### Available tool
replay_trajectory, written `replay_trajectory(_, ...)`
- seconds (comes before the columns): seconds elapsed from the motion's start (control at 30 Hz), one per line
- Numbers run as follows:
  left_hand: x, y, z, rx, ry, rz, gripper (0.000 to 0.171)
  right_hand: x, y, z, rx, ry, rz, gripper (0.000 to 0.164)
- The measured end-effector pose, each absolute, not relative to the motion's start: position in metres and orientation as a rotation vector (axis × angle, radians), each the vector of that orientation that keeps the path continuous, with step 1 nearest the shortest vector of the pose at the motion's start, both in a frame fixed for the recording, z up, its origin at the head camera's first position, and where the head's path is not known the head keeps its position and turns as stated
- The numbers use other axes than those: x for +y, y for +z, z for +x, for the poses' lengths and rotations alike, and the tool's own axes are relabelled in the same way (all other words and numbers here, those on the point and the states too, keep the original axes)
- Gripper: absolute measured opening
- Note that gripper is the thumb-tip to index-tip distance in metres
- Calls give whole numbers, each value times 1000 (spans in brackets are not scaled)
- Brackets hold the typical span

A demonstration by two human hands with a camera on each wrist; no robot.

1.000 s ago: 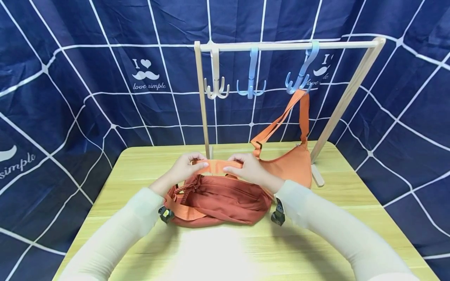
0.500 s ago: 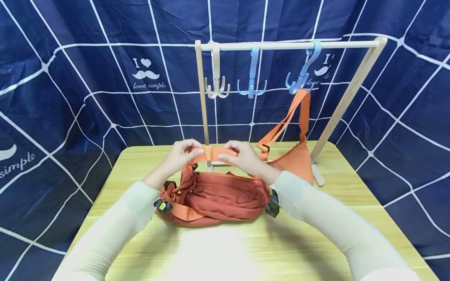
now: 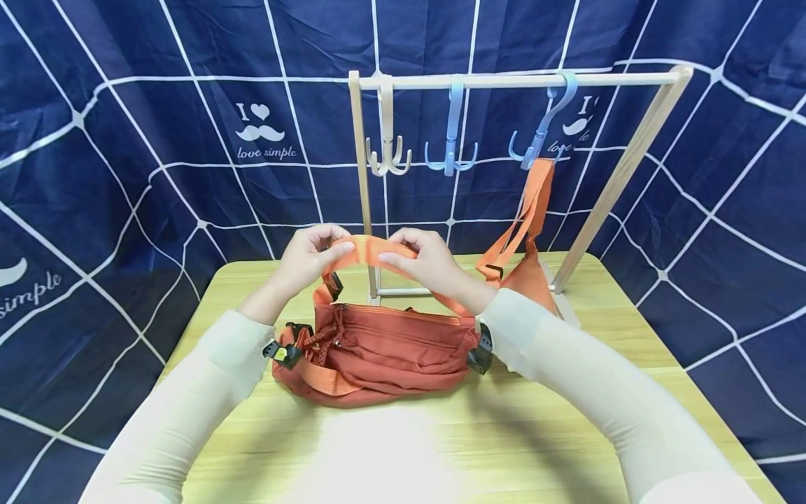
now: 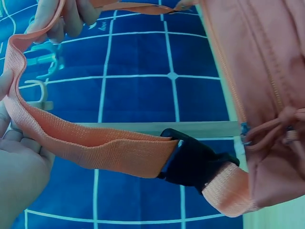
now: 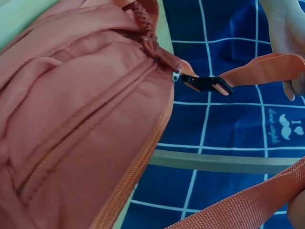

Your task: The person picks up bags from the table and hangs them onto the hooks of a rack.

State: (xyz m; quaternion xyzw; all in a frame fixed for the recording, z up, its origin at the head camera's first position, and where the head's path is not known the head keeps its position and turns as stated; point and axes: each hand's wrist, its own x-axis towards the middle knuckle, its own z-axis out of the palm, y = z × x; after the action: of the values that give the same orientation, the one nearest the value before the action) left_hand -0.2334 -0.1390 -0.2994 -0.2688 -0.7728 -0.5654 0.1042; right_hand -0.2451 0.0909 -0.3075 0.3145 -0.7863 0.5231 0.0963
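A rust-red waist bag (image 3: 397, 350) with zips and a braided cord sits on the table. Its orange strap (image 3: 364, 250) arches above it. My left hand (image 3: 310, 253) pinches the strap near the left of the arch, thumb toward me. My right hand (image 3: 429, 262) pinches the same strap a short way to the right. In the left wrist view, the strap (image 4: 95, 148) loops from the left hand (image 4: 24, 176) down to a black buckle (image 4: 190, 162) at the bag's end. The right wrist view shows the bag's zipped face (image 5: 86, 109); the right hand (image 5: 298, 212) is mostly cut off.
Behind stands a wooden rack (image 3: 491, 82) carrying a beige hook (image 3: 387, 133), a blue hook (image 3: 450, 133) and another blue hook (image 3: 540, 129). From this last one hangs an orange bag (image 3: 529, 280), partly hidden by my right arm. Patterned blue cloth surrounds the table (image 3: 239, 287).
Both hands have risen and drawn the strap up off the bag. The bag's upper edge stands higher. The hanging orange bag has shifted right, and its hook has turned.
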Motion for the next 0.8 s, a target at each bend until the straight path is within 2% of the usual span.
replay_trajectory(0.8, -146, -249, -219, -2133, -1819, -787, 12, 79, -245, -233, -2288, 1618, 967, 12)
